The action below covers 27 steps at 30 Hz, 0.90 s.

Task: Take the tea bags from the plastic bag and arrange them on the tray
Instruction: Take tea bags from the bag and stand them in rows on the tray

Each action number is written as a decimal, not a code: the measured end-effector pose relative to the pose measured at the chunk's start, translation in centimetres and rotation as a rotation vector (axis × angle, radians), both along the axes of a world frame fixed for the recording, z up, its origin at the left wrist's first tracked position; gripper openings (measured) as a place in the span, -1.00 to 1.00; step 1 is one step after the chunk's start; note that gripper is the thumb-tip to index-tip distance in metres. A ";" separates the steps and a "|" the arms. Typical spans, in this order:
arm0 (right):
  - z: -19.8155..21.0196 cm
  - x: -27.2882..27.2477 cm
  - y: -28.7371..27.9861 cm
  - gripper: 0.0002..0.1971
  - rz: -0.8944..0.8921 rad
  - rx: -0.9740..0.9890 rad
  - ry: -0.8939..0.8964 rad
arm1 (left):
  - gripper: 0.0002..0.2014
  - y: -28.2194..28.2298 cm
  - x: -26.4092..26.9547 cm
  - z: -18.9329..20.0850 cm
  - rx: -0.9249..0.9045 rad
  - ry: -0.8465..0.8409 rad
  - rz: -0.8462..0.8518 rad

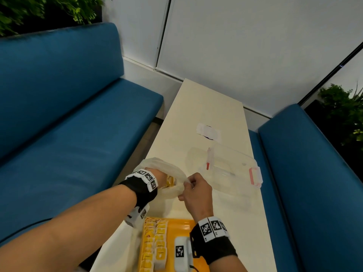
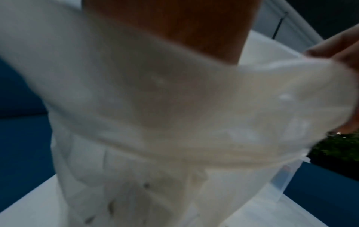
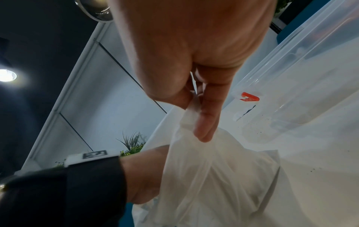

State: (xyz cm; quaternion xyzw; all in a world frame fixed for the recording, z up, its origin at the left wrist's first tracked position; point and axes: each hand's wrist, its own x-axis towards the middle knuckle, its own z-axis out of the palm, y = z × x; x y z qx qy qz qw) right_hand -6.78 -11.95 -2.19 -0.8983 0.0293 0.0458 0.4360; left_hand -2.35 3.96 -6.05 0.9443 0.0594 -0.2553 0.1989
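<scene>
A thin whitish plastic bag (image 1: 157, 163) stands on the cream table (image 1: 206, 107). My left hand (image 1: 160, 176) is plunged into its mouth, and the film hides the fingers. Yellow tea bags (image 1: 170, 181) show inside the opening beside that hand. My right hand (image 1: 191, 183) pinches the bag's rim between thumb and fingers and holds it up; the right wrist view shows this pinch (image 3: 196, 107) on the bag (image 3: 213, 176). The left wrist view is filled by blurred bag film (image 2: 174, 107). A yellow tray (image 1: 182, 224) at the near edge holds rows of tea bags (image 1: 160, 242).
A clear plastic box (image 1: 235, 169) with red latches (image 1: 255, 176) lies on the table just right of the bag. A taped patch (image 1: 208, 132) sits farther back. Blue sofas (image 1: 68, 124) flank the narrow table on both sides, and a white wall closes its far end.
</scene>
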 end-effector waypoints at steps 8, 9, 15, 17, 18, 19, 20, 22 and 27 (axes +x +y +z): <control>0.5 2.1 -1.1 -0.85 -0.053 -0.010 -0.039 | -0.76 -0.8 -1.3 4.1 -0.230 -0.288 -0.042; 0.5 2.3 -1.3 -0.85 -0.057 -0.014 -0.042 | -0.77 -0.5 -1.6 4.2 -0.312 -0.355 -0.021; 0.0 2.7 -2.0 -0.88 -0.055 0.002 -0.040 | -0.68 0.7 -4.6 3.8 -0.984 -0.337 0.376; -0.5 2.2 -2.2 -0.89 -0.032 0.006 -0.025 | -0.68 0.8 -5.8 3.2 -1.203 -0.250 0.507; -0.7 1.9 -2.3 -0.89 -0.018 0.008 -0.018 | -0.71 0.8 -6.5 2.9 -1.312 -0.203 0.576; -1.1 1.5 -2.4 -0.91 0.004 0.003 -0.020 | -0.74 0.7 -7.2 2.6 -1.401 -0.149 0.633; -1.1 1.0 -2.5 -0.94 0.031 -0.019 -0.023 | -0.75 0.6 -7.9 2.3 -1.473 -0.094 0.681; -1.0 -0.3 -2.8 -0.86 0.076 -0.081 -0.080 | -0.75 0.4 -9.5 1.8 -1.571 -0.005 0.770; 1.5 -5.3 -2.9 -0.59 0.379 0.026 -0.267 | -0.70 -0.5 -12.8 0.4 -1.730 0.185 0.878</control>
